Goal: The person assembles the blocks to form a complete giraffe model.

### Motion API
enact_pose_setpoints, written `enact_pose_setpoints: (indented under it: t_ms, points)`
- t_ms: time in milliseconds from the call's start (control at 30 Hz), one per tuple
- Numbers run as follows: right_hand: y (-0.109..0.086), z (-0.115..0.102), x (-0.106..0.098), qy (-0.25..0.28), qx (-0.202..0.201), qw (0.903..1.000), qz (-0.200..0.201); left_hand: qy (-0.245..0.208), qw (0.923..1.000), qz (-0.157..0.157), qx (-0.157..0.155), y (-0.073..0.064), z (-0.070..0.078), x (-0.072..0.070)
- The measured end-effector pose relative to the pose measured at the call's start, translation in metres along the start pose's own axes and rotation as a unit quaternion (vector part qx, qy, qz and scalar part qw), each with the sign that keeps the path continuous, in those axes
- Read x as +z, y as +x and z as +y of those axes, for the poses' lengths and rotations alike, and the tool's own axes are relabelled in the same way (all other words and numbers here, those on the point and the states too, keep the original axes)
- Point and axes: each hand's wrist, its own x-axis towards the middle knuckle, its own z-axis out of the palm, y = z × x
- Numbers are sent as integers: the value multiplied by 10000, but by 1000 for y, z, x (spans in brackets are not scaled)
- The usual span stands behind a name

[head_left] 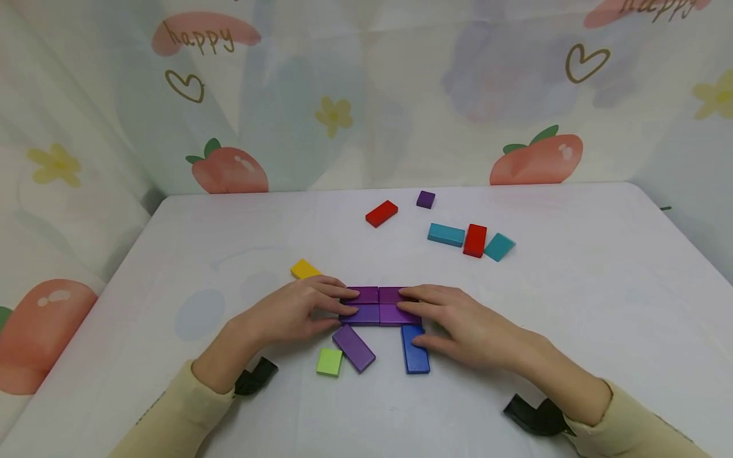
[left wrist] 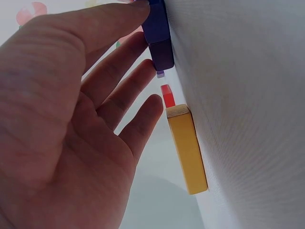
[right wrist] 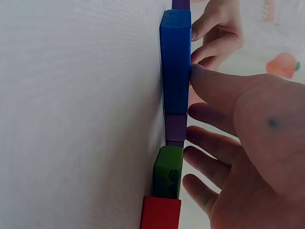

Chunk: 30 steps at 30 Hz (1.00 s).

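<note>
Left grip (head_left: 302, 312) and right grip (head_left: 464, 321) both lie spread, fingertips resting on four purple blocks (head_left: 366, 315) butted together mid-tabletop (head_left: 366, 420), just far of the blue block (head_left: 415, 357), looking light, rigid, maybe slick, so pinching opposite side edges should hold best!

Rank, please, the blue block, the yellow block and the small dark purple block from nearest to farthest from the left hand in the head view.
1. Yellow block, just beyond the left hand.
2. Blue block, to the hand's right.
3. Small dark purple block, farther back and to the right.
</note>
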Motion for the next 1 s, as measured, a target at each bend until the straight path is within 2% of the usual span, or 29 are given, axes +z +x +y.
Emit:
enact_pose_setpoints:
  t_ms: [1000]
  points:
    - [1,1,3,19,-77,9998,168,-25,9998,94,157,-1,-2,0]
